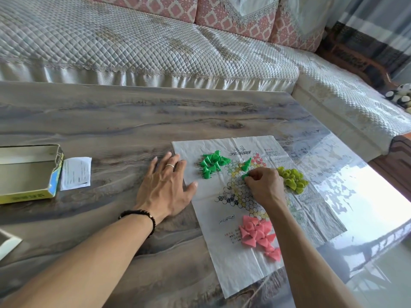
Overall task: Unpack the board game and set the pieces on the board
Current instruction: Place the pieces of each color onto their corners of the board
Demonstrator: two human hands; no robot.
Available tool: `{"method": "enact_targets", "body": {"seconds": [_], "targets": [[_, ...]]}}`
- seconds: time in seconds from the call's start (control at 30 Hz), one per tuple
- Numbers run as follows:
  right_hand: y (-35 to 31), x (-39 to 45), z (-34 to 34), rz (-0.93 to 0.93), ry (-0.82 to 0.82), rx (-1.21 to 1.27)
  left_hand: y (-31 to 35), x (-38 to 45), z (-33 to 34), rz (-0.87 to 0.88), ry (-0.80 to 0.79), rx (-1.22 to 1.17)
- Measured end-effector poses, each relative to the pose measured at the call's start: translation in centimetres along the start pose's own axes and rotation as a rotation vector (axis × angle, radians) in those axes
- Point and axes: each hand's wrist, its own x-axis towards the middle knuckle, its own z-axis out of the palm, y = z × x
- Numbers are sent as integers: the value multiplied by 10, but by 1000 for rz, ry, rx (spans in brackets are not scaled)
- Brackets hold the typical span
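3 heaps of pieces on paper board point(240, 258): green pieces point(211, 163) far left, yellow-green pieces point(293, 180) right, pink pieces point(259, 235) near. Right hand point(264, 185) pinches green piece point(244, 176) over printed circles. Left hand point(166, 187) flat, fingers spread, pinning board edge. Open box point(29, 195) well left.

Glossy grey wood-grain table point(111, 121) under both hands. Quilted pale sofa cover point(133, 52) beyond the fingertips, pink patterned back cushions point(233, 16) above it. Black-and-white plush toy point(400, 96) on the sofa, far right of the right hand.
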Motion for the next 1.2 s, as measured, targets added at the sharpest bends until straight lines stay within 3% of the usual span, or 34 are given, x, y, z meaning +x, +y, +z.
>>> {"method": "enact_targets", "body": {"seconds": [0.63,0.73,0.83,1.0,1.2], "targets": [[-5,7,14,40,85,30,0,0,1,-4,5,-2],[-6,0,9,37,157,85,0,0,0,-6,0,-2],[-12,-10,9,-96,193,64,0,0,0,-2,3,2],[-28,-16,25,-358,-67,5,-1,0,0,12,4,5],[-49,-20,47,-454,-97,-44,1,0,1,-3,26,-4]]}}
